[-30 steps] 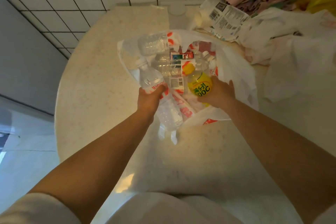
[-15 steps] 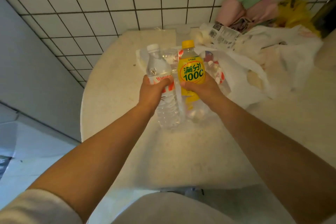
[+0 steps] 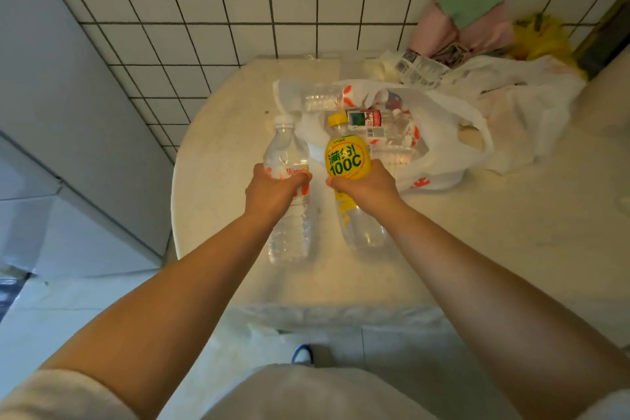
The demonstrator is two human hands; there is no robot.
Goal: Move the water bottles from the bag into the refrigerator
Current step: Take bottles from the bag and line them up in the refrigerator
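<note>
My left hand (image 3: 272,189) grips a clear water bottle (image 3: 286,153) with a white cap and a red-and-white label, held upright above the counter. My right hand (image 3: 366,187) grips a bottle with a yellow cap and a yellow "100C" label (image 3: 347,158), also upright. Both bottles are out of the white plastic bag (image 3: 439,133), which lies open on the counter behind my hands. Several more clear bottles (image 3: 322,97) lie inside the bag.
The pale stone counter (image 3: 218,153) has a rounded left edge. A white appliance surface (image 3: 41,78) stands to the left. More white bags (image 3: 525,102), a pink bundle (image 3: 460,24) and a yellow item (image 3: 545,37) crowd the back right by the tiled wall.
Both hands lifted their bottles out of the bag and raised them upright. The view has pulled back from the counter, showing more floor and my shoe.
</note>
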